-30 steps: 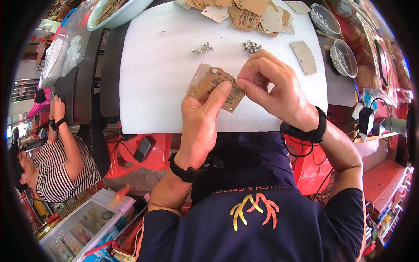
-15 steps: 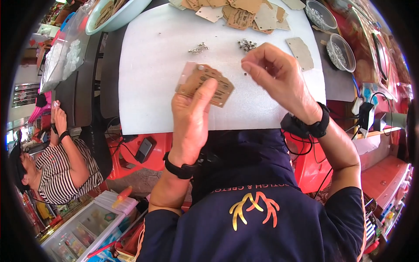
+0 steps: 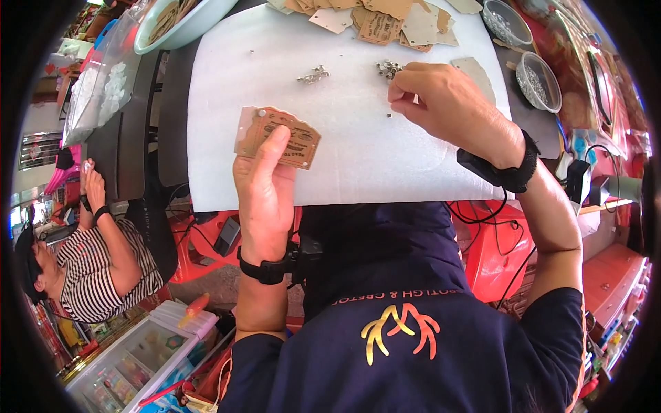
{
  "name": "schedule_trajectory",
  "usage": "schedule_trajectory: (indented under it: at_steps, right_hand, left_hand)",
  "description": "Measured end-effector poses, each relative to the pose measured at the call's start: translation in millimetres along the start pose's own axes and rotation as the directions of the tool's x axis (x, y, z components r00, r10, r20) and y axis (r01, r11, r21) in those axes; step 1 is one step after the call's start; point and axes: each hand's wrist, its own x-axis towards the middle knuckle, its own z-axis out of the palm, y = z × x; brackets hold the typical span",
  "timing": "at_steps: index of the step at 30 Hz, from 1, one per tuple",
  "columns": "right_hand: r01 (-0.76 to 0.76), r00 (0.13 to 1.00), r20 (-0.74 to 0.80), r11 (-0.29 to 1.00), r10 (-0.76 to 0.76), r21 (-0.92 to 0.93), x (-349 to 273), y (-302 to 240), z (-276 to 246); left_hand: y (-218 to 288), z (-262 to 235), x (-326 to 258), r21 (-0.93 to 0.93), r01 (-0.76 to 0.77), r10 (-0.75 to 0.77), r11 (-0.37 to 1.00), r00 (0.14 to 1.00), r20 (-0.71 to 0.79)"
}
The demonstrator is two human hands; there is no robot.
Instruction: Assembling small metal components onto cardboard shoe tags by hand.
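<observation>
My left hand (image 3: 265, 180) holds a small stack of brown card tags (image 3: 279, 135) with a metal eyelet at one corner, thumb pressed on top, above the white foam sheet (image 3: 344, 158). My right hand (image 3: 447, 103) reaches up the sheet, fingertips pinched together just below a little heap of metal eyelets (image 3: 387, 67). Whether an eyelet is between the fingers cannot be told. A second cluster of metal pieces (image 3: 313, 74) lies to the left of that heap.
A pile of brown tags (image 3: 385, 17) lies at the sheet's far edge. Two clear bowls (image 3: 537, 79) of small parts stand at the right, a pale green bowl (image 3: 179, 24) at the top left. A person in a striped shirt (image 3: 96, 272) sits at the lower left.
My right hand has let go of the tags and moved up and right to the eyelet heap. My left hand has kept the tags and shifted them left.
</observation>
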Motion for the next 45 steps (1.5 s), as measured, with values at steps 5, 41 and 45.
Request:
schedule_trajectory:
  at_steps: [5, 41, 45]
  right_hand:
    - [0.099, 0.993, 0.07, 0.995, -0.099, 0.003, -6, -6, 2]
    - [0.121, 0.955, -0.293, 0.854, 0.038, 0.506, -20, -41, 17]
    - [0.025, 0.96, -0.232, 0.781, 0.154, 0.624, -20, -43, 21]
  left_hand:
    - [-7, 6, -3, -0.023, 0.062, -0.059, 0.998, 0.994, 0.094]
    - [-25, 49, -11, 0.081, -0.04, 0.025, 0.996, 0.983, 0.182]
    - [-27, 50, -12, 0.085, -0.053, 0.04, 0.995, 0.989, 0.142]
